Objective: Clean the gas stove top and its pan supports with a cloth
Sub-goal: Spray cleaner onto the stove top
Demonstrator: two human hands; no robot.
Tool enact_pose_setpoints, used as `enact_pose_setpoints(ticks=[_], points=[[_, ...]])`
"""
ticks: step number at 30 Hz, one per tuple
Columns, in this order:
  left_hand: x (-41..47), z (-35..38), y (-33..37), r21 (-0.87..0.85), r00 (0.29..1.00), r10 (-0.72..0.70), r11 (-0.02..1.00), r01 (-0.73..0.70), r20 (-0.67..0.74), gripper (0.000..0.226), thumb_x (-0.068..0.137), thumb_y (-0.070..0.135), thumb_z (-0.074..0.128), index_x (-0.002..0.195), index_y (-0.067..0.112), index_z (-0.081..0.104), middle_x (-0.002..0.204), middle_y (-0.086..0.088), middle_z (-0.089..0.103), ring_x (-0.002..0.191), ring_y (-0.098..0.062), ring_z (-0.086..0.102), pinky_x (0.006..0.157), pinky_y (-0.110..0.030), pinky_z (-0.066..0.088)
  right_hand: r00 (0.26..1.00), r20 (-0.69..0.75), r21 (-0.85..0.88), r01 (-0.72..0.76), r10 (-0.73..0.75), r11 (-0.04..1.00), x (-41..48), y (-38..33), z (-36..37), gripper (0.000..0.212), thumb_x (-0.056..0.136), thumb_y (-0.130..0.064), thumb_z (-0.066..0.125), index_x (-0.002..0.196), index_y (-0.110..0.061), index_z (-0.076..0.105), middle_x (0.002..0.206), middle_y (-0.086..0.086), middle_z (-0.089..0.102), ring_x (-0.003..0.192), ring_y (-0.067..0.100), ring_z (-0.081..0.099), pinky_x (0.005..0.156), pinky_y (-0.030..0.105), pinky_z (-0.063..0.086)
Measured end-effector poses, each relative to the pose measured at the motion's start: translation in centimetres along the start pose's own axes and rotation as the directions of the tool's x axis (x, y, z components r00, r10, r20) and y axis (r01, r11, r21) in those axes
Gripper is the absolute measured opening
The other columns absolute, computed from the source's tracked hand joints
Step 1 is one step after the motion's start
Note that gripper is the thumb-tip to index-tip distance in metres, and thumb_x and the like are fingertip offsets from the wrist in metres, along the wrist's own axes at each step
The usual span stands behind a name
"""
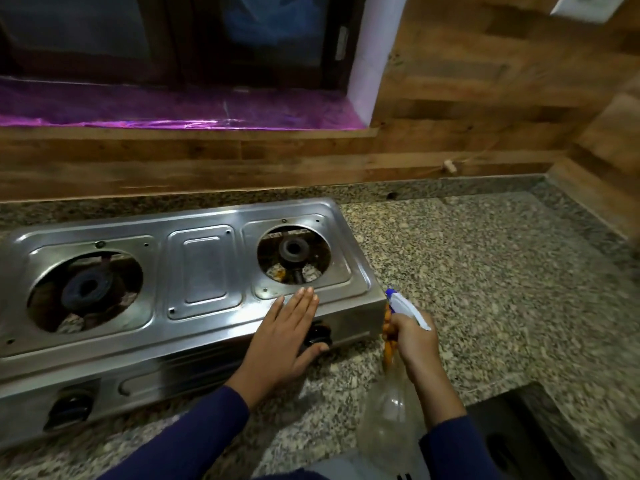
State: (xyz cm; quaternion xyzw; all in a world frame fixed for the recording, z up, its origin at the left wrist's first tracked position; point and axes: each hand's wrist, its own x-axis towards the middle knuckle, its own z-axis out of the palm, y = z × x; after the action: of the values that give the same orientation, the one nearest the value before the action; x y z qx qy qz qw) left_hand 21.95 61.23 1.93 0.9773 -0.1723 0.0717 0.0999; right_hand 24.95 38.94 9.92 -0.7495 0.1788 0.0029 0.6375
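Note:
A two-burner steel gas stove (pixel 204 268) sits on the granite counter with no pan supports on it; both burner wells, the left well (pixel 86 289) and the right well (pixel 294 252), are bare. My left hand (pixel 287 337) lies flat with straight fingers on the stove's front right edge, thumb by a black knob (pixel 317 336). My right hand (pixel 412 337) grips the neck of a clear spray bottle (pixel 394 410) with a white and blue trigger head, and also holds something orange against the neck, just right of the stove. No cloth is plainly in view.
The speckled granite counter (pixel 485 271) spreads to the right of the stove. A wood-panelled wall (pixel 450 116) runs behind, with a window sill covered in purple foil (pixel 173 109). A second black knob (pixel 69 407) sits at the stove's front left. The counter edge drops away at lower right.

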Motion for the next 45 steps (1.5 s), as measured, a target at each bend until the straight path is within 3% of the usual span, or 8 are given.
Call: enact_pose_setpoints(ticks=[10, 13, 21, 24, 31, 35, 42, 45], points=[[3.5, 1.2, 3.1, -0.012, 1.000, -0.019, 1.000, 0.019, 0.000, 0.081, 0.098, 0.066, 0.017, 0.155, 0.009, 0.027, 0.162, -0.009, 0.023, 0.152, -0.022, 0.017, 0.119, -0.044, 0.014, 0.970, 0.243, -0.203, 0.048, 0.003, 0.978, 1.9, 0.7, -3.2, 0.009, 0.054, -0.011, 0.050, 0.054, -0.014, 0.059, 0.046, -0.010, 0.046, 0.046, 0.011, 0.039, 0.046, 0.022, 0.030], [4.1, 1.3, 3.6, -0.010, 1.000, -0.023, 1.000, 0.023, 0.010, 0.081, 0.098, 0.066, 0.015, 0.156, 0.010, 0.023, 0.164, -0.008, 0.019, 0.152, -0.020, 0.012, 0.121, -0.044, 0.011, 0.977, 0.201, -0.167, -0.038, 0.072, 0.985, 2.2, 1.5, -3.6, 0.009, 0.054, -0.008, 0.050, 0.055, -0.016, 0.054, 0.054, 0.006, 0.043, 0.052, 0.021, 0.036, 0.049, 0.029, 0.029], [5.8, 1.5, 4.7, 0.012, 0.999, 0.020, 1.000, -0.020, 0.029, 0.081, 0.098, 0.066, 0.015, 0.154, 0.009, 0.028, 0.162, -0.010, 0.025, 0.151, -0.021, 0.017, 0.119, -0.043, 0.012, 0.981, 0.124, -0.135, -0.134, 0.151, 0.982, 3.7, 3.0, -5.2, 0.039, 0.054, -0.017, 0.055, 0.091, -0.007, 0.065, 0.065, 0.010, 0.055, 0.059, 0.023, 0.049, 0.056, 0.034, 0.040], [6.3, 1.6, 5.2, 0.016, 0.999, 0.025, 1.000, -0.025, 0.040, 0.082, 0.098, 0.067, 0.014, 0.154, 0.009, 0.029, 0.162, -0.009, 0.025, 0.151, -0.021, 0.017, 0.120, -0.042, 0.011, 0.979, 0.172, -0.203, -0.077, 0.113, 0.976, 3.8, 2.8, -5.4, 0.023, 0.054, -0.015, 0.054, 0.075, -0.009, 0.059, 0.062, 0.010, 0.047, 0.054, 0.021, 0.039, 0.049, 0.028, 0.030], [7.2, 1.7, 5.7, -0.009, 0.998, 0.039, 0.999, -0.039, 0.049, 0.084, 0.096, 0.069, 0.008, 0.157, 0.012, 0.019, 0.164, -0.006, 0.016, 0.152, -0.019, 0.009, 0.120, -0.042, 0.009, 0.968, 0.243, -0.191, -0.022, 0.069, 0.981, 4.0, 2.8, -6.0, 0.025, 0.050, -0.014, 0.055, 0.073, -0.002, 0.057, 0.063, 0.009, 0.042, 0.056, 0.021, 0.036, 0.049, 0.034, 0.027], [7.8, 1.7, 5.8, -0.019, 0.997, 0.049, 0.999, -0.048, 0.056, 0.086, 0.094, 0.071, 0.003, 0.158, 0.013, 0.013, 0.165, -0.004, 0.009, 0.153, -0.018, 0.003, 0.121, -0.041, 0.006, 0.979, 0.181, -0.137, -0.071, 0.095, 0.988, 4.7, 2.5, -6.3, 0.045, 0.040, -0.022, 0.059, 0.077, 0.004, 0.056, 0.066, 0.015, 0.044, 0.058, 0.024, 0.039, 0.056, 0.040, 0.031], [8.3, 1.9, 5.7, -0.019, 0.997, 0.061, 0.998, -0.060, 0.056, 0.084, 0.096, 0.069, 0.005, 0.158, 0.014, 0.015, 0.164, -0.005, 0.015, 0.153, -0.018, 0.007, 0.121, -0.039, 0.005, 0.989, 0.014, -0.088, 0.148, -0.148, 0.985, 6.8, -0.1, -10.1, 0.015, 0.076, -0.012, 0.057, 0.084, -0.021, 0.066, 0.072, 0.000, 0.059, 0.060, 0.012, 0.051, 0.048, 0.018, 0.040], [8.2, 2.2, 5.8, -0.005, 0.997, 0.050, 0.999, -0.049, 0.058, 0.083, 0.095, 0.069, 0.005, 0.158, 0.014, 0.012, 0.164, -0.005, 0.012, 0.153, -0.019, 0.007, 0.122, -0.040, 0.006, 0.967, -0.096, -0.020, 0.235, -0.236, 0.972, 7.7, 0.6, -10.9, 0.024, 0.090, -0.006, 0.058, 0.087, -0.029, 0.060, 0.073, -0.007, 0.053, 0.060, 0.005, 0.049, 0.051, 0.016, 0.040]])
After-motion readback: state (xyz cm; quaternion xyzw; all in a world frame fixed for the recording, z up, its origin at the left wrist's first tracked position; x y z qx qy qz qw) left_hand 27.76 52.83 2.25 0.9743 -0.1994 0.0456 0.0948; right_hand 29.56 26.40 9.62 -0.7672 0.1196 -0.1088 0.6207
